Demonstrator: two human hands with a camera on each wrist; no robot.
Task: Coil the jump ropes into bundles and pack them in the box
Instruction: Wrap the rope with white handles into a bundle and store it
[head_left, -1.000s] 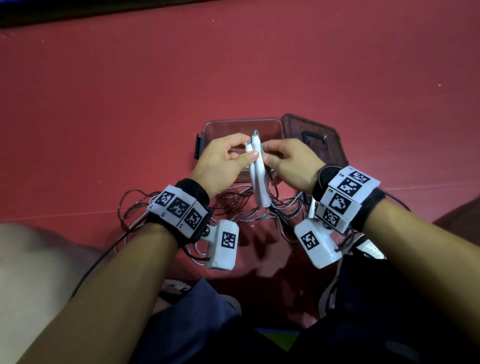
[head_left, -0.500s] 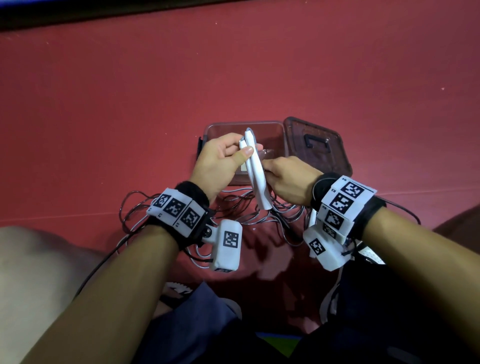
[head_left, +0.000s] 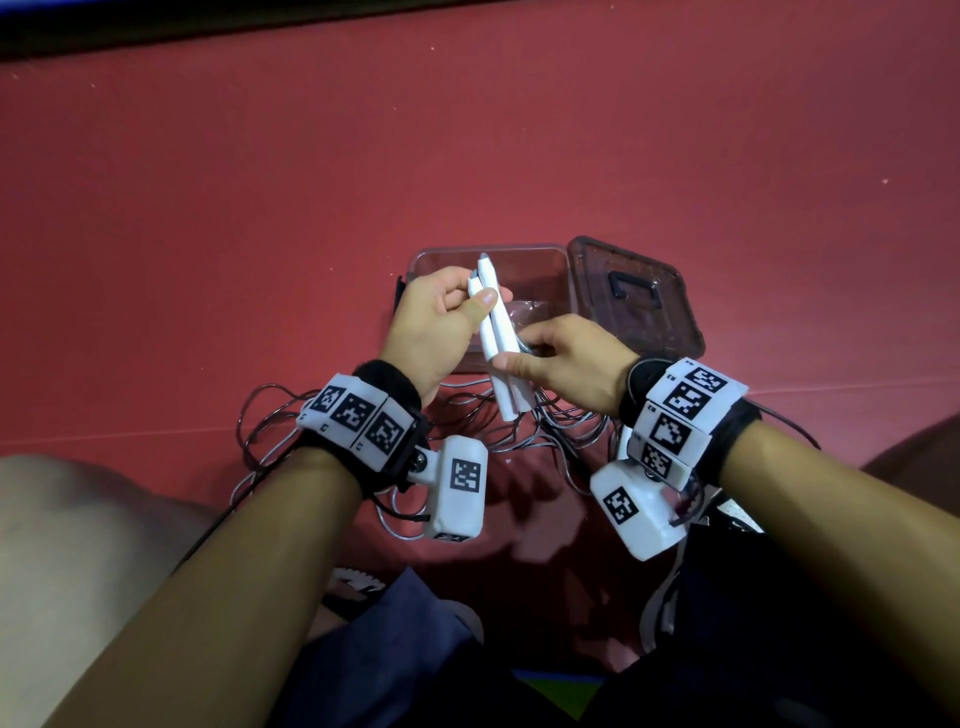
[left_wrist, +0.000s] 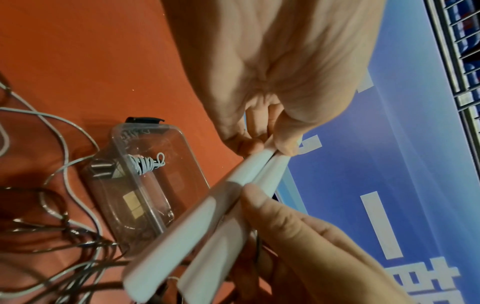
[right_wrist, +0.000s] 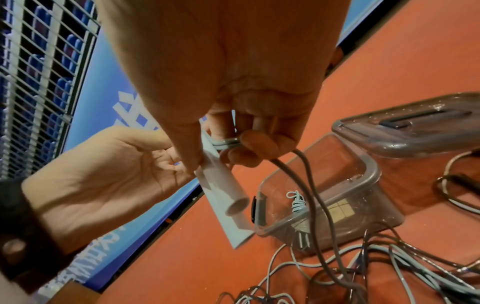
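Note:
Two white jump rope handles (head_left: 500, 347) are held side by side, tilted, above the clear box (head_left: 551, 255). My left hand (head_left: 471, 295) grips their top ends between thumb and fingers. My right hand (head_left: 519, 351) pinches the grey rope (right_wrist: 226, 143) against the handles' (right_wrist: 224, 186) middle, where a few turns lie around them. From the right hand the cord (right_wrist: 315, 197) hangs down to the loose rope (head_left: 467, 415) on the floor. A small coiled bundle (left_wrist: 146, 164) lies inside the box (left_wrist: 122, 135).
The dark box lid (head_left: 640, 299) lies flat just right of the box. Tangled rope loops (right_wrist: 389, 267) spread over the red floor between the box and my legs (head_left: 395, 649). A blue banner and a metal fence (right_wrist: 33, 82) stand beyond.
My right hand has slid from the handles' top down to their middle, carrying rope against them. The handles have tilted, their top leaning left, and my left hand holds them nearer the top.

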